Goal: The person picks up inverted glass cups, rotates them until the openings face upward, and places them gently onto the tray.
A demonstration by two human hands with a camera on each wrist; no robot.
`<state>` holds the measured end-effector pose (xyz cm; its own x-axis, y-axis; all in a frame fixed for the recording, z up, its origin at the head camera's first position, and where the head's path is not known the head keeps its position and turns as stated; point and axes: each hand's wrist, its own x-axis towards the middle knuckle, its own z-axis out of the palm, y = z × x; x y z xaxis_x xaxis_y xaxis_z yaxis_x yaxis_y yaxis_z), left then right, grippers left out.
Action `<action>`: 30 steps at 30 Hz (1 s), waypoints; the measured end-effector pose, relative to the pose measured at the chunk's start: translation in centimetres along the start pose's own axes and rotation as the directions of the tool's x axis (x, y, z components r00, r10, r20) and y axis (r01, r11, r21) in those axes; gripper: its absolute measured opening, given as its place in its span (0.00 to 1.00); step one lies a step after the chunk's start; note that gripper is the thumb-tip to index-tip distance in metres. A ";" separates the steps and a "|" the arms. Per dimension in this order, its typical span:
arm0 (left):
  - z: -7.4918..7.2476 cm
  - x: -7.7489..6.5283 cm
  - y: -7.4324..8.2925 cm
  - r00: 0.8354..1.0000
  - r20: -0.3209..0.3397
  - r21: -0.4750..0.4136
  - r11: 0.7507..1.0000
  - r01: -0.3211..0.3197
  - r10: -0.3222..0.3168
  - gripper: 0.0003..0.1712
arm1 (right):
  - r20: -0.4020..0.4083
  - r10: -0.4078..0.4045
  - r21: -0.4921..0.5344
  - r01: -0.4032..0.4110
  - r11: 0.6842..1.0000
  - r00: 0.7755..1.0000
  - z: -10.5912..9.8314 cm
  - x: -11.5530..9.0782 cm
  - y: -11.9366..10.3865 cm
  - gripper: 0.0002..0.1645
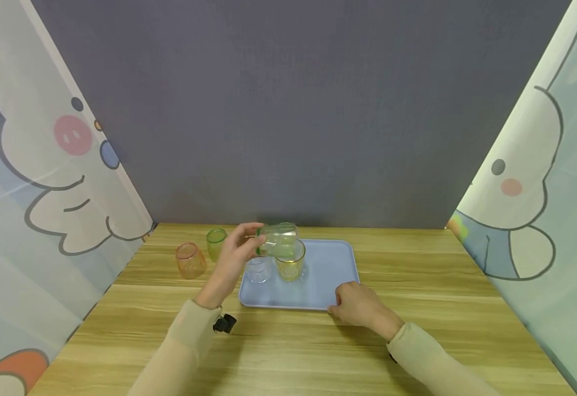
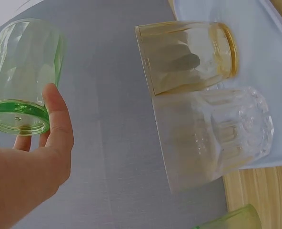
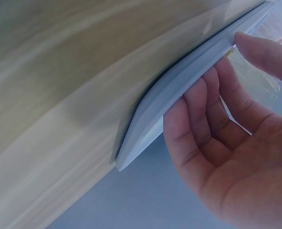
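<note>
Over the tray's left part, my left hand (image 1: 238, 247) grips a green-tinted glass (image 1: 278, 241) near its thick green base. In the head view that glass lies tipped on its side in the air, its mouth to the right. Below it, a yellow glass (image 1: 290, 270) and a clear glass (image 1: 258, 273) stand upright side by side on the light blue tray (image 1: 328, 275). The left wrist view shows the yellow glass (image 2: 186, 59) close against the clear one (image 2: 212, 136). At the tray's near right corner, my right hand (image 1: 360, 305) holds the rim between thumb and curled fingers (image 3: 193, 102).
Left of the tray, an orange-pink glass (image 1: 191, 263) and another green glass (image 1: 215, 242) stand on the wooden table (image 1: 288, 352). A grey panel (image 1: 288, 110) rises behind the table, and cartoon-printed curtains (image 1: 31, 181) hang at both sides.
</note>
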<state>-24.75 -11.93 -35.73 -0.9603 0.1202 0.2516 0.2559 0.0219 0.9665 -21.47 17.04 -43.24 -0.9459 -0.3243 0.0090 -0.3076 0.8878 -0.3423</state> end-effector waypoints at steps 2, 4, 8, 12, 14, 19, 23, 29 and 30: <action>0.1 -0.1 -0.1 1.000 0.003 -0.005 1.000 0.001 -0.001 0.23 | -0.002 -0.002 -0.005 0.002 1.000 1.000 0.0 0.0 0.0 0.18; 0.2 -0.1 -0.2 1.000 0.003 -0.008 1.000 0.004 -0.004 0.23 | -0.002 -0.007 -0.010 0.007 1.000 1.000 -0.1 0.0 0.0 0.18; 0.4 -0.3 -0.4 1.000 0.007 -0.023 1.000 0.009 -0.009 0.23 | -0.004 -0.010 -0.015 0.010 1.000 1.000 0.0 0.1 0.0 0.18; 0.7 -0.4 -0.6 1.000 0.012 -0.053 0.999 0.009 -0.009 0.24 | -0.012 -0.007 -0.018 0.007 1.000 1.000 0.0 0.2 -0.1 0.18; 0.9 -0.4 -0.8 1.000 0.013 -0.060 0.998 0.011 -0.010 0.24 | -0.014 -0.002 -0.014 0.001 1.000 1.000 -0.1 0.2 -0.1 0.18; 1.3 -0.4 -1.3 1.000 0.012 -0.051 0.998 0.022 -0.021 0.24 | -0.001 0.009 0.031 -0.009 0.999 1.000 -0.3 0.2 -0.3 0.18; 1.7 -0.6 -1.6 0.999 0.022 -0.052 0.998 0.039 -0.038 0.24 | -0.003 0.002 0.075 -0.001 0.997 1.000 -0.6 0.2 -0.3 0.17; 2.2 -0.8 -1.9 0.998 0.032 -0.057 0.997 0.057 -0.055 0.25 | -0.040 -0.024 0.114 0.028 0.993 0.999 -1.3 0.5 -0.3 0.14; 2.2 -0.8 -2.0 0.998 0.033 -0.056 0.997 0.056 -0.054 0.25 | -0.048 -0.029 0.124 0.035 0.992 0.998 -1.4 0.5 -0.4 0.13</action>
<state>-24.21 -9.90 -37.99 -0.9686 0.1513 0.1971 0.1952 -0.0272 0.9804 -22.01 17.00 -41.78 -0.9404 -0.3341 0.0642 -0.3255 0.8285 -0.4556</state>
